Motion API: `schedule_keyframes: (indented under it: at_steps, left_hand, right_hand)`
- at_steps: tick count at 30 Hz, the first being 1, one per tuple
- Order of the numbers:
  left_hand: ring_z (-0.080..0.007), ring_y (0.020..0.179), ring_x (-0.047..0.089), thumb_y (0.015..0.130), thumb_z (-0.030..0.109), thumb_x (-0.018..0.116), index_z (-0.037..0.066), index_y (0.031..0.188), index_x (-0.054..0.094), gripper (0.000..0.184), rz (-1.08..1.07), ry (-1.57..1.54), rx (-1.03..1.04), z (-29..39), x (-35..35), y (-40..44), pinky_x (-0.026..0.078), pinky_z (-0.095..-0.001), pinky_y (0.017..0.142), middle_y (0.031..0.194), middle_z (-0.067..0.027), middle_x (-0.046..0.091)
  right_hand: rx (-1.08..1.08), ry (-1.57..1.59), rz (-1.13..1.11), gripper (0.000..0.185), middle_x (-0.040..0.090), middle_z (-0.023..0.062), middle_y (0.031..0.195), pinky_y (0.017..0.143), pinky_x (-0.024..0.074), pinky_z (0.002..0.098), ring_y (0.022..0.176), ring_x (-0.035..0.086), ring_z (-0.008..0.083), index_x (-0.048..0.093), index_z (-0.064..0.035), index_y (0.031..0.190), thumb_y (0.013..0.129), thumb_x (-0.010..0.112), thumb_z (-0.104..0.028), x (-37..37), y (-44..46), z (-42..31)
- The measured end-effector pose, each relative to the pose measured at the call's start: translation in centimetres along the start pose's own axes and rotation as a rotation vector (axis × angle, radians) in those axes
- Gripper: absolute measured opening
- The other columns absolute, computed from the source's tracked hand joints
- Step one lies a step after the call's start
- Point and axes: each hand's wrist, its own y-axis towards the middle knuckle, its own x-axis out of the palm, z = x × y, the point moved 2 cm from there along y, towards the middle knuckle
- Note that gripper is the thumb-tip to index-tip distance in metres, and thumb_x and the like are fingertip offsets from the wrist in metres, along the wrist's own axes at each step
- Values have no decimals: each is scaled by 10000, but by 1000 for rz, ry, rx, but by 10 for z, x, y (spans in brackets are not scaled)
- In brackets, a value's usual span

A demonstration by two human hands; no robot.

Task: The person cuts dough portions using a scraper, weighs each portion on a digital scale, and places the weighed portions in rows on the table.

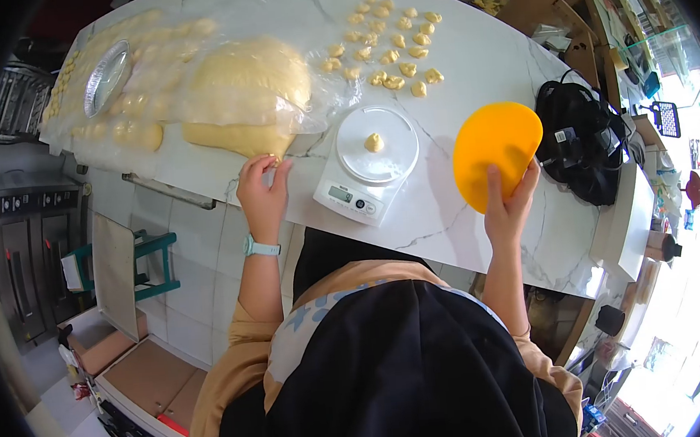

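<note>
My left hand (263, 194) pinches the near corner of a large slab of yellow dough (232, 135). Clear plastic film (253, 82) covers most of that slab. In my right hand (507, 202) is a flexible yellow dough scraper (492, 146), held up over the table with thumb and fingers on its lower edge. Between my hands stands a white digital kitchen scale (349, 201), one small dough piece (374, 143) resting on its round plate. Beyond the scale, several small dough pieces (391, 57) lie spread in loose rows on the marble-patterned table.
At the table's left, film covers several dough balls (131, 104), with a foil tray (107, 79) on top. A black bag (580, 139) lies at the right edge. A green stool (152, 263) and cardboard boxes (149, 378) stand below on the left.
</note>
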Motion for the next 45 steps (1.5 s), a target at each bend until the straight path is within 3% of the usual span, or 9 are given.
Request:
schedule_keyframes:
  at_steps: [9, 17, 21, 24, 27, 31, 35, 38, 45]
  left_hand:
    - [-220, 791, 591, 751, 70, 778, 25, 901, 669, 191, -97, 15, -115, -20, -11, 5, 503, -327, 711, 1000, -95, 600]
    - [-272, 823, 623, 808, 99, 728, 47, 980, 683, 185, -198, 49, 299, 17, -23, 13, 506, -364, 740, 956, -125, 629]
    - [-265, 783, 607, 796, 116, 737, 24, 973, 670, 211, -549, -333, 300, 75, 37, 39, 500, -345, 701, 933, -123, 629]
    - [-248, 725, 607, 779, 117, 739, 15, 967, 656, 230, -847, -148, 356, 83, 85, 59, 499, -335, 663, 868, -125, 632]
    - [-242, 681, 604, 773, 108, 729, 10, 956, 637, 227, -895, -314, 284, 102, 132, 89, 496, -344, 634, 818, -128, 630]
    - [-265, 757, 655, 782, 53, 683, -6, 902, 629, 144, -581, -568, 207, 136, 219, 129, 526, -352, 680, 828, -137, 663]
    - [-276, 804, 663, 780, 35, 682, 0, 943, 635, 173, -794, -221, 231, 123, 301, 132, 531, -350, 722, 902, -145, 672]
    - [-268, 854, 633, 775, 29, 696, 12, 947, 633, 184, -683, -109, 298, 123, 293, 128, 517, -354, 757, 972, -136, 630]
    - [-261, 730, 590, 811, 7, 670, 29, 885, 608, 99, -495, -372, 268, 121, 79, 48, 491, -334, 686, 816, -94, 593]
  right_hand:
    - [40, -52, 183, 469, 598, 145, 1119, 877, 472, 337, 1030, 596, 235, 372, -37, 1301, 932, 601, -214, -18, -5, 3]
    - [47, 54, 308, 462, 579, 121, 1145, 878, 469, 325, 1053, 571, 201, 383, -40, 1298, 933, 606, -217, -5, -1, -15]
    - [71, 74, 272, 467, 580, 130, 1130, 870, 467, 320, 1055, 564, 188, 386, -35, 1294, 928, 618, -209, 17, -4, -48]
    - [58, 0, 276, 460, 585, 138, 1137, 879, 462, 316, 1050, 570, 189, 386, -30, 1294, 924, 621, -173, 18, -16, -50]
    - [95, 35, 326, 461, 582, 138, 1140, 899, 454, 329, 1054, 569, 203, 390, -23, 1293, 921, 622, -164, 1, -21, -25]
    - [232, 96, 421, 454, 575, 133, 1137, 908, 451, 327, 1057, 564, 204, 398, -24, 1291, 921, 620, -165, -28, -24, 15]
    - [310, 14, 450, 443, 563, 127, 1150, 913, 446, 313, 1070, 552, 195, 400, -24, 1290, 924, 614, -153, -56, -24, 33]
    - [307, 87, 455, 453, 553, 121, 1161, 907, 448, 313, 1084, 544, 193, 395, -26, 1293, 924, 618, -164, -73, -19, 47]
    - [146, 148, 385, 451, 550, 97, 1159, 903, 461, 304, 1088, 546, 178, 395, -50, 1294, 923, 633, -145, -69, 31, 47]
